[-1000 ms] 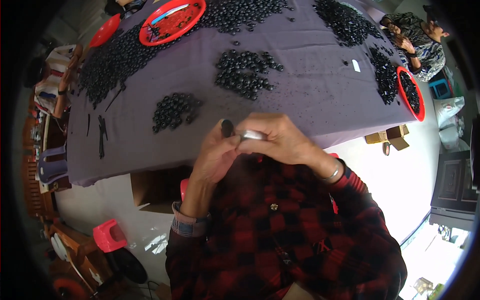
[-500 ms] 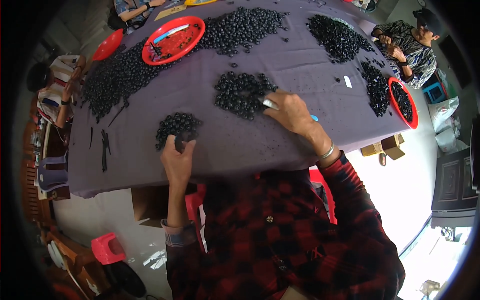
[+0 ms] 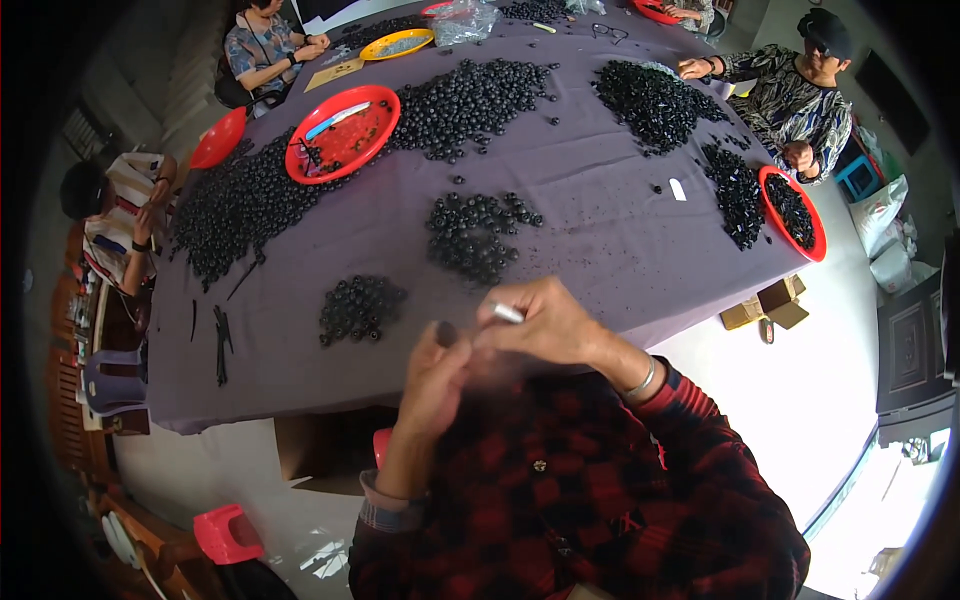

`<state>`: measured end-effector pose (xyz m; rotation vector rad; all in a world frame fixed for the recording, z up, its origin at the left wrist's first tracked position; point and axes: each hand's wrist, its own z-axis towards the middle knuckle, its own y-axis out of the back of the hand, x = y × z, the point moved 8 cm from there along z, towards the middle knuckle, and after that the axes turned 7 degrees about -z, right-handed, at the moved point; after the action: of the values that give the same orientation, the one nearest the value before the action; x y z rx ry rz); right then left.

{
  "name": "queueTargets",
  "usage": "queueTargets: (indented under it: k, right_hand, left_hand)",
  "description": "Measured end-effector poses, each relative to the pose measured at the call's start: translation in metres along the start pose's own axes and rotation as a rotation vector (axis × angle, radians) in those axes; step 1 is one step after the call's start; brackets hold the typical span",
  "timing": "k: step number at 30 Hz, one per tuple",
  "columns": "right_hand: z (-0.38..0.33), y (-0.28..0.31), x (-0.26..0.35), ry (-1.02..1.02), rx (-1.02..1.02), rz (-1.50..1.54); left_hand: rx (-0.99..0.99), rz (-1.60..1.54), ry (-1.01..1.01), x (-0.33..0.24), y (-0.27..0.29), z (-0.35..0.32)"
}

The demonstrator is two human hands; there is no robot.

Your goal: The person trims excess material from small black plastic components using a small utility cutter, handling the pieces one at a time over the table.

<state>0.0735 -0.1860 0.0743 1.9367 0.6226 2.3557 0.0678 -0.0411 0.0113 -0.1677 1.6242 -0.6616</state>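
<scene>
Both hands are now lifting back off the surface (image 3: 620,260) toward the chest, having been reaching into the heaps half a second ago: the left hand (image 3: 440,375) is pinching one small dark bead (image 3: 446,333) in closed fingers, and the right hand (image 3: 545,325) is clamping its fingers on a thin silver tool (image 3: 507,313), so a fresh bead is seemingly being worked. Two small bead heaps (image 3: 362,308) are lying nearest, about five bigger ones are spreading beyond, and five red trays (image 3: 342,133) and one yellow tray (image 3: 398,43) are showing.
</scene>
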Motion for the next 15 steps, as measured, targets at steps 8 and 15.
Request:
queueTargets:
  k: [8, 15]
  right_hand:
    - [-0.013, -0.01, 0.021, 0.268, 0.022, -0.052]
    - [-0.014, -0.015, 0.009, 0.202, 0.06, 0.061]
  left_hand:
    - [0.174, -0.327, 0.284, 0.012, -0.035, -0.012]
    - [0.161, -0.296, 0.246, 0.016, -0.029, -0.012]
